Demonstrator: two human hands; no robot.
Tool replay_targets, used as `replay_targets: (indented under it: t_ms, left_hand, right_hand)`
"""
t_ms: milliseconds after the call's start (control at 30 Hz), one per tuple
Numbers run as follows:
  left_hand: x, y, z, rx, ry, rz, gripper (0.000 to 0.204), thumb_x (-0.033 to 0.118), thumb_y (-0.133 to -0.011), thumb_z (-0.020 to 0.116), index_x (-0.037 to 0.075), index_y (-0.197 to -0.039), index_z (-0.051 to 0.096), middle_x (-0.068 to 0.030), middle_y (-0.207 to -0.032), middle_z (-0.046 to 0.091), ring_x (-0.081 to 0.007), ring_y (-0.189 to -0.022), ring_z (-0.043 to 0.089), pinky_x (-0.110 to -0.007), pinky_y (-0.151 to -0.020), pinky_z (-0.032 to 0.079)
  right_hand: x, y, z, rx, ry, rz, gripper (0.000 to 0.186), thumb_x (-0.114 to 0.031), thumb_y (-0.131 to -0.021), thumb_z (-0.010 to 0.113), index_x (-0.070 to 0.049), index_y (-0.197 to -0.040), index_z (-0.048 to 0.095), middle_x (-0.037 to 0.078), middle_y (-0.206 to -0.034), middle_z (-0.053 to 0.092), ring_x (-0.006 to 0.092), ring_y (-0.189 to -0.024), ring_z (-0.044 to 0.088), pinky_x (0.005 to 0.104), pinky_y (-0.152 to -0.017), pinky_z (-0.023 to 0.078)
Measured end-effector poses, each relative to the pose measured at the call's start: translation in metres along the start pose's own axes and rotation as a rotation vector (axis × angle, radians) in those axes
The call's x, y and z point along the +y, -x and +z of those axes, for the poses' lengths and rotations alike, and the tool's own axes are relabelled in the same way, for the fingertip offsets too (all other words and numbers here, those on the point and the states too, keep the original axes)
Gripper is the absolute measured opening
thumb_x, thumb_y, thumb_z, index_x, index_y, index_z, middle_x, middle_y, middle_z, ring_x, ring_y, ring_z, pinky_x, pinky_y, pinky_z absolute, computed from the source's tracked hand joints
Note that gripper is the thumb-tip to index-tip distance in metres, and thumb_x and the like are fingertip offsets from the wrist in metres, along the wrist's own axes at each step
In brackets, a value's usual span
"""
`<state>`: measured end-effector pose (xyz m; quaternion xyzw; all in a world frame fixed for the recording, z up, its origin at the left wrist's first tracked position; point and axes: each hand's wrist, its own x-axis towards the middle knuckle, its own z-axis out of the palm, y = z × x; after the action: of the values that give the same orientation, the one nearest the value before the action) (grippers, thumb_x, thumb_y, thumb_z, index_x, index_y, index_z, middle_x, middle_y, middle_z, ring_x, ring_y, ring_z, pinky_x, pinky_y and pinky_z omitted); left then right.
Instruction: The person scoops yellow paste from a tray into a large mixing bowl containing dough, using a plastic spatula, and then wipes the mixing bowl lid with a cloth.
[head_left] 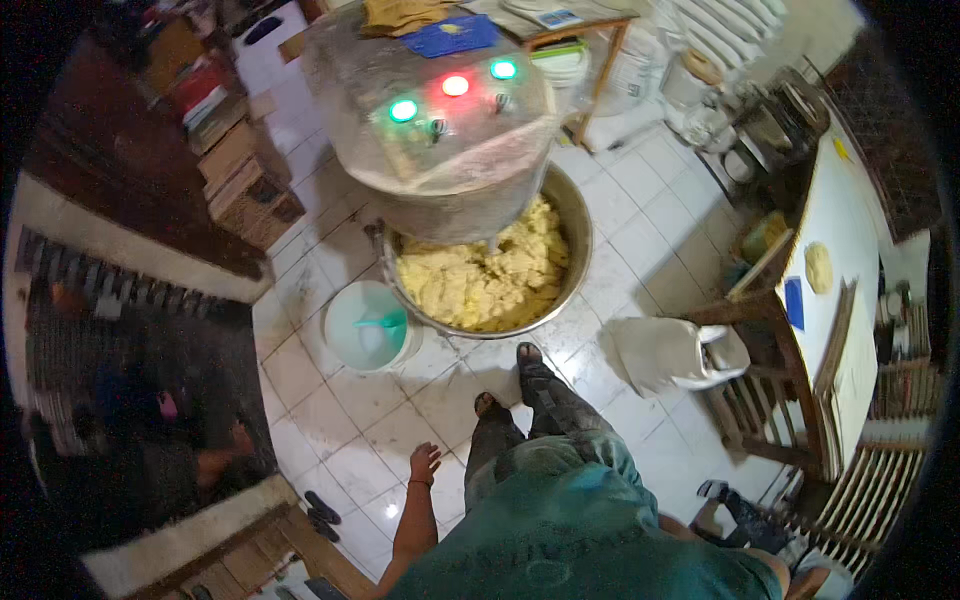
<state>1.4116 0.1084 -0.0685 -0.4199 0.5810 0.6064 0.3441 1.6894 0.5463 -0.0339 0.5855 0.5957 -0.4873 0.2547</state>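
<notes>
My left hand point(425, 462) hangs beside my left leg over the white tiled floor, fingers apart and holding nothing. My right hand is not in view; only some skin of that arm shows at the lower right, behind my teal shirt. Before my feet stands a large steel mixer bowl point(578, 255) full of pale yellow, lumpy dough point(480, 290). The mixer head point(370, 150) covers its back part and carries two lit green lamps, a red one and switches. Left of the bowl sits a white bucket point(350, 340) with a turquoise handled tool in cloudy liquid.
At right are a white-topped table point(840, 230) with a dough piece point(818, 268), wooden chairs and a white sack point(650, 355). Cardboard boxes point(250, 185) stand upper left, cluttered shelves upper right. A dark doorway at left seems to show a person's arm point(225, 455). Sandals point(322, 515) lie lower left.
</notes>
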Motion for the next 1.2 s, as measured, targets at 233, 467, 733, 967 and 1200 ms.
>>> replay_targets:
  t_ms: [233, 467, 733, 967, 1200]
  left_hand:
    - [-0.019, 0.011, 0.038, -0.124, -0.102, -0.022, 0.04, 0.029, -0.083, 0.045, 0.007, -0.117, 0.04, -0.0085, -0.11, 0.05, -0.0237, -0.096, 0.049, -0.039, -0.08, 0.04]
    - [0.012, -0.01, 0.101, -0.216, -0.189, 0.033, 0.039, 0.03, -0.082, 0.047, 0.01, -0.115, 0.041, -0.0083, -0.111, 0.05, -0.0232, -0.097, 0.049, -0.041, -0.08, 0.039]
    - [0.035, 0.017, 0.252, -0.243, -0.279, 0.17, 0.042, 0.036, -0.083, 0.046, 0.011, -0.117, 0.041, -0.0079, -0.112, 0.049, -0.0231, -0.099, 0.049, -0.039, -0.079, 0.039]
    - [0.065, 0.071, 0.372, -0.31, -0.494, 0.357, 0.048, 0.034, -0.084, 0.047, 0.006, -0.121, 0.037, -0.009, -0.113, 0.049, -0.0223, -0.103, 0.048, -0.039, -0.083, 0.039]
    - [0.021, 0.051, 0.331, -0.061, -0.32, 0.117, 0.021, 0.026, -0.081, 0.048, 0.01, -0.095, 0.051, -0.0053, -0.091, 0.054, -0.0191, -0.083, 0.053, -0.033, -0.072, 0.043]
  right_hand:
    - [-0.128, -0.009, -0.043, 0.049, -0.633, -0.153, 0.024, -0.024, -0.08, 0.049, -0.007, -0.096, 0.052, 0.005, -0.084, 0.056, 0.0171, -0.075, 0.055, 0.0304, -0.062, 0.045]
    - [-0.153, -0.04, -0.144, 0.269, -0.461, -0.496, 0.025, -0.02, -0.078, 0.053, -0.004, -0.098, 0.053, 0.006, -0.086, 0.057, 0.0136, -0.074, 0.056, 0.0275, -0.063, 0.044]
    - [-0.173, -0.085, -0.365, 1.238, -0.112, -0.763, 0.059, -0.012, -0.068, 0.064, -0.002, -0.12, 0.037, 0.021, -0.118, 0.039, 0.0316, -0.11, 0.039, 0.0362, -0.09, 0.034]
    - [-0.184, -0.134, -0.504, 0.957, 0.349, -0.332, 0.107, -0.04, -0.053, 0.075, -0.006, -0.132, 0.01, 0.027, -0.135, 0.007, 0.0433, -0.123, 0.013, 0.0567, -0.093, 0.021]
    - [-0.197, -0.153, -0.473, 1.213, 0.565, -0.385, 0.044, -0.009, -0.075, 0.049, -0.013, -0.119, 0.041, 0.011, -0.126, 0.037, 0.0267, -0.118, 0.032, 0.044, -0.095, 0.025]
